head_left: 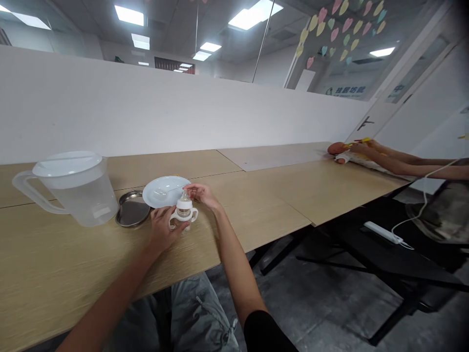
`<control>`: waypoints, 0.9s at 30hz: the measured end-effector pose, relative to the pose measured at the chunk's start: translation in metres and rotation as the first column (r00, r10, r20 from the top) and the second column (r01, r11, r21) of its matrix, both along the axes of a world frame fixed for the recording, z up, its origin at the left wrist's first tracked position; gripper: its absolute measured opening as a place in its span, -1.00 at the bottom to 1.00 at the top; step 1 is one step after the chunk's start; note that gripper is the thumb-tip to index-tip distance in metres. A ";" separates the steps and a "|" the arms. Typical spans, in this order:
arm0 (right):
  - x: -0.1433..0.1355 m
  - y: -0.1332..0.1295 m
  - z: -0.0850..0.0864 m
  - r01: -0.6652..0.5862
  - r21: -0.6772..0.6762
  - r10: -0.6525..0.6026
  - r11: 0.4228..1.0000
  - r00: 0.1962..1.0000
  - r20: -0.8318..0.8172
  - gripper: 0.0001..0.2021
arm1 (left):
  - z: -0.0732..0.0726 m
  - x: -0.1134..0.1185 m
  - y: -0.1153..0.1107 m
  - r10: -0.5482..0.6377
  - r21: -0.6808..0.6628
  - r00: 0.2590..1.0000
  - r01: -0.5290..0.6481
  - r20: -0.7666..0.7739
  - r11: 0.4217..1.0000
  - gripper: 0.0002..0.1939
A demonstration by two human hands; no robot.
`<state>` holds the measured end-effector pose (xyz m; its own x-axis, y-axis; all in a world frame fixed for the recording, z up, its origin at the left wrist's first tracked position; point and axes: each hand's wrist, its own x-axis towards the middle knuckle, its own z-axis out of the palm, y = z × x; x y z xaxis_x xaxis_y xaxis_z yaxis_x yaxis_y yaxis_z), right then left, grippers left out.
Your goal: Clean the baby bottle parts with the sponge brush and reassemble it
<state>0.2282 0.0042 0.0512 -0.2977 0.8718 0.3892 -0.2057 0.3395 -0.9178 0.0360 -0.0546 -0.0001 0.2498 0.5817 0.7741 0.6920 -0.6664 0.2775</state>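
Observation:
A small clear baby bottle point(184, 211) with a white collar, a clear teat and two white side handles stands upright near the table's front edge. My left hand point(163, 228) is closed around its lower left side, the thumb across the front. At the teat, my right hand point(203, 195) has its fingers apart and curved, the fingertips by the tip; I cannot tell whether they touch it. Just behind both hands sits a white plate point(156, 191) with a thin clear stick-like item point(172, 188) on it. Left of my left hand lies a kidney-shaped metal tray point(134, 209).
A large translucent lidded pitcher point(82, 188) stands at the left on the wooden table point(256, 210). Far right, another person's hands point(362, 146) hold something yellow beside a doll point(336, 148). A black chair point(388, 254) holds a white power strip point(383, 232).

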 end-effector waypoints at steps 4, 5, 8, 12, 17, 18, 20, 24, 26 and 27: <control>0.001 -0.009 0.006 -0.221 -0.061 0.227 0.973 0.968 0.105 -0.33 | -0.001 -0.002 0.003 0.007 0.030 1.000 -0.008 0.005 1.000 -0.46; 0.000 -0.011 0.008 -0.251 -0.087 0.261 0.964 0.957 0.130 -0.37 | -0.001 -0.002 0.003 0.004 0.041 1.000 -0.005 0.009 0.999 -0.46; -0.002 -0.014 0.011 -0.254 -0.103 0.267 0.962 0.954 0.139 -0.46 | -0.001 -0.001 0.003 0.015 0.060 1.000 -0.016 0.015 0.998 -0.46; -0.001 -0.015 0.012 -0.190 -0.058 0.192 0.980 0.981 0.028 -0.46 | 0.000 0.000 0.003 0.026 0.017 1.000 -0.026 0.014 1.000 -0.48; 0.004 -0.017 0.013 -0.162 -0.072 0.159 0.984 0.986 -0.055 -0.40 | -0.001 -0.001 0.003 0.030 -0.004 0.999 -0.030 0.025 1.000 -0.46; 0.004 -0.017 0.013 -0.160 -0.069 0.156 0.985 0.986 -0.062 -0.40 | 0.000 -0.001 0.003 0.026 -0.005 0.999 -0.026 0.024 1.000 -0.46; 0.003 -0.019 0.014 -0.161 -0.057 0.157 0.985 0.986 -0.063 -0.41 | 0.000 -0.001 0.003 0.026 -0.010 0.999 -0.025 0.028 1.000 -0.47; -0.002 -0.022 0.017 -0.229 -0.044 0.229 0.972 0.973 0.009 -0.41 | 0.000 0.000 0.003 0.038 -0.016 0.999 -0.038 0.033 0.999 -0.47; -0.006 -0.023 0.018 -0.268 -0.043 0.271 0.962 0.960 0.071 -0.41 | 0.000 -0.001 0.003 0.033 -0.007 0.999 -0.033 0.023 0.999 -0.47; -0.008 -0.023 0.017 -0.278 -0.041 0.280 0.960 0.955 0.099 -0.41 | 0.001 -0.001 0.002 0.030 -0.003 0.999 -0.030 0.018 1.000 -0.47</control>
